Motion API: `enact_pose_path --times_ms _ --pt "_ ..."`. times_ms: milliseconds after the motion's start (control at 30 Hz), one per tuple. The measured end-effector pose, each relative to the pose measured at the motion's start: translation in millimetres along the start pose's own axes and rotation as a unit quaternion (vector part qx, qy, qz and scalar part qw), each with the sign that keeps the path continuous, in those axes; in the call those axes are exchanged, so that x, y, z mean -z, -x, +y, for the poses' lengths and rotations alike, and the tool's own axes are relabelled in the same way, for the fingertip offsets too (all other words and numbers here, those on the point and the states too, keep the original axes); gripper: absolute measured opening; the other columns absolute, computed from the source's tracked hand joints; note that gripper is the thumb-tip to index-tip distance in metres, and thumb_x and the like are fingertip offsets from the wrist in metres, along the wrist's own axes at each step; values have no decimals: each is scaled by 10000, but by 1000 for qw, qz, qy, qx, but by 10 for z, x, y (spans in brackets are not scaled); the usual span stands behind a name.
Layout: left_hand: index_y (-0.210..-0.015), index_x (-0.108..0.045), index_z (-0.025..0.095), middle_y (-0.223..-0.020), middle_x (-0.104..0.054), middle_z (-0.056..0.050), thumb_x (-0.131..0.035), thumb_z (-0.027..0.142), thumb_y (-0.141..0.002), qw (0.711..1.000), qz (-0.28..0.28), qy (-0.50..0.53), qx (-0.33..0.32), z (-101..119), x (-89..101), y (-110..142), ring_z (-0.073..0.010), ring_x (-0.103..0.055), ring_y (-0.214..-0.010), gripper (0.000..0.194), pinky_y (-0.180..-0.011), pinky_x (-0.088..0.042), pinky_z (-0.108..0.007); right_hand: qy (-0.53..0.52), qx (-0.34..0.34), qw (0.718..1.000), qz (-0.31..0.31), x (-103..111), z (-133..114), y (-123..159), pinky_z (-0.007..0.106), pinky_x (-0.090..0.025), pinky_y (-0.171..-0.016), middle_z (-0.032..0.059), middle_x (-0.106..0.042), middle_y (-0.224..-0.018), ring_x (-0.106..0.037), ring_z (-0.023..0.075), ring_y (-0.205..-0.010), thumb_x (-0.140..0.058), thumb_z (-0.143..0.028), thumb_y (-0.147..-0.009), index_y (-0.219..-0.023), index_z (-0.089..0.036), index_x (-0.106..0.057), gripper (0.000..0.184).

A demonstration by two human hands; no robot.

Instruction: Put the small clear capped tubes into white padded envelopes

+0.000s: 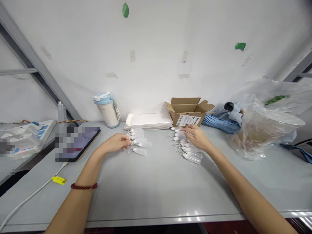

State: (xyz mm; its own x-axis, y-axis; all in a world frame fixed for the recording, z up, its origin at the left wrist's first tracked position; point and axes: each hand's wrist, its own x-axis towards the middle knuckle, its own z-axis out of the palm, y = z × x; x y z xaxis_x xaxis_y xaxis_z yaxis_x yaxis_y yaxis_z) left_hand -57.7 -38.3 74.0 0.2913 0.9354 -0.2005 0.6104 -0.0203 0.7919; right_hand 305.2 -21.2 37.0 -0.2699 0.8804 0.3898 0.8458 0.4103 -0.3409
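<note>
Two columns of small translucent plastic bottles with white caps and thin loops lie on the grey table. My left hand (117,142) is at the left column, its thumb and fingertips pinched together at the cap end of a small bottle (138,141). Nearer to me in that column lies another bottle (140,151). Over the far part of the right column reaches my right hand (197,136), fingers loosely stretched out above the bottles. Its fingertips partly hide what they touch. The nearest bottle (192,158) of that column lies slanted.
Behind the columns are a stack of white envelopes (148,121) and an open cardboard box (187,112). A cup (107,110) and a cabled tablet (83,143) stand at left. Blue fabric (220,123) and a plastic-bagged tub (275,123) lie at right.
</note>
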Motion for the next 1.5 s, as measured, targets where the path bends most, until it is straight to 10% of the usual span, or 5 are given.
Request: enact_pose_path --times_ms 400,867,1267,1500 --pt "-578 -540 171 -548 -577 0 -516 571 -709 992 113 -60 -4 -30 -33 -47 -151 -534 -506 422 -513 -380 -254 4 -26 997 -71 -41 80 -10 369 -387 -946 108 -610 -1060 -527 241 -1052 -347 -224 -867 -1150 -168 -629 403" --pt "-772 -580 163 -601 -539 11 -499 494 -783 994 88 12 -71 166 -448 -63 -144 -527 -567 340 -517 -411 -240 -88 -38 995 28 36 29 -48 331 -461 -757 85 -694 -940 -625 209 -821 -532 -234 -801 -950 -177 -694 228" --pt "-1162 -531 168 -773 -602 -18 -484 424 -824 988 78 69 -112 306 -767 -6 -143 -537 -645 426 -586 -445 -256 -243 -60 968 31 14 -744 144 259 -431 -599 55 -693 -866 -599 178 -768 -463 -391 -856 -910 -178 -652 289" --pt "-917 -647 157 -684 -572 -8 -501 360 -816 991 57 44 -115 290 -804 -15 -130 -508 -602 270 -571 -418 -252 -299 -92 950 -9 7 -832 175 259 -412 -602 31 -670 -720 -573 165 -695 -461 -423 -852 -799 -177 -651 315"
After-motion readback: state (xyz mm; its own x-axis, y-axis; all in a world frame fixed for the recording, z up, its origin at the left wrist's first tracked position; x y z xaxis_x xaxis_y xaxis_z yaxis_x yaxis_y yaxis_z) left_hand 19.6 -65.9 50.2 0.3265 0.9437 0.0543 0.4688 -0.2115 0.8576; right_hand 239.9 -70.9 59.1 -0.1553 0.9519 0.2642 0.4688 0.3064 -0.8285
